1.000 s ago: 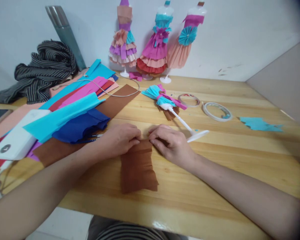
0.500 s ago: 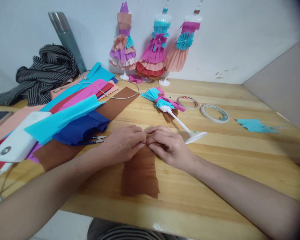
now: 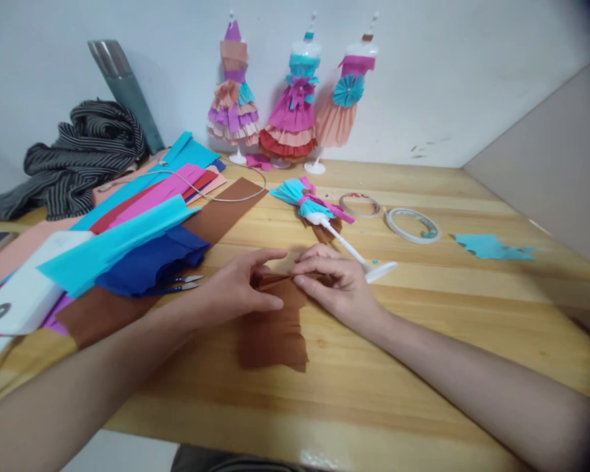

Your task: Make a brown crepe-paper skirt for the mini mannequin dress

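Observation:
A piece of brown crepe paper [image 3: 273,337] lies in front of me, its far edge gathered into narrow folds. My right hand [image 3: 337,285] pinches those folds between thumb and fingers. On the other side, my left hand [image 3: 236,282] is open, thumb and index finger spread apart around the paper's left end; its remaining fingers are partly hidden behind the folds. Just beyond the hands a small dress stand [image 3: 347,244] lies on its side, wearing turquoise, pink and brown crepe paper [image 3: 302,200].
Left of my hands are thread snips [image 3: 184,284], dark blue paper [image 3: 152,262], coloured sheets and a white power bank [image 3: 34,282]. Tape rolls [image 3: 413,225] and a turquoise scrap [image 3: 494,246] lie right. Three dressed stands [image 3: 291,131] and a flask [image 3: 128,92] stand along the wall.
My left thumb and index finger have come apart from their pinch on the fold and moved slightly left. My right hand keeps its pinch. The whole view has shifted a little.

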### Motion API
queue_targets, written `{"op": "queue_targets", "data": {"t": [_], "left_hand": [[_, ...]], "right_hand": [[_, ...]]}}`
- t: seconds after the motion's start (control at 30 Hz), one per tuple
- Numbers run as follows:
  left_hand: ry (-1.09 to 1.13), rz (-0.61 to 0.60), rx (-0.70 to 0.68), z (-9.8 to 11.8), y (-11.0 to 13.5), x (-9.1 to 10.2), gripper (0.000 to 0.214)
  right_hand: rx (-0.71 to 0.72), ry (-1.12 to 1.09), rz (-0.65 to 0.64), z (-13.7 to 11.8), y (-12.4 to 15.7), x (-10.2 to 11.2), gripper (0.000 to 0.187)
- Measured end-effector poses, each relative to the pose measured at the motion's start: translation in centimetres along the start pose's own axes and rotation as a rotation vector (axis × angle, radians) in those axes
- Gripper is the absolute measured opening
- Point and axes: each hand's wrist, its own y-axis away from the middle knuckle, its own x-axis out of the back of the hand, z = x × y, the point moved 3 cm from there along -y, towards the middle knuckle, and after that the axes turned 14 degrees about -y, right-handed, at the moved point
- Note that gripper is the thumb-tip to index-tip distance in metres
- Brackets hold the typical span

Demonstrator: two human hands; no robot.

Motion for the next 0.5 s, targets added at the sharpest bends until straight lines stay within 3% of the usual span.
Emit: {"op": "queue_targets", "data": {"t": [0.2, 0.4, 0.5], "left_hand": [[0.148, 0.016, 0.068, -0.18, -0.05, -0.66, 0.074], [0.247, 0.015, 0.147, 0.08, 0.06, -0.52, 0.067], [0.271, -0.001, 0.135, 0.44, 0.31, -0.42, 0.052]], "right_hand": [[0.030, 0.023, -0.023, -0.15, 0.08, -0.17, 0.010], [0.156, 0.118, -0.082, -0.58, 0.10, -0.43, 0.012], [0.158, 0.149, -0.108, -0.67, 0.10, -0.51, 0.014]]}}
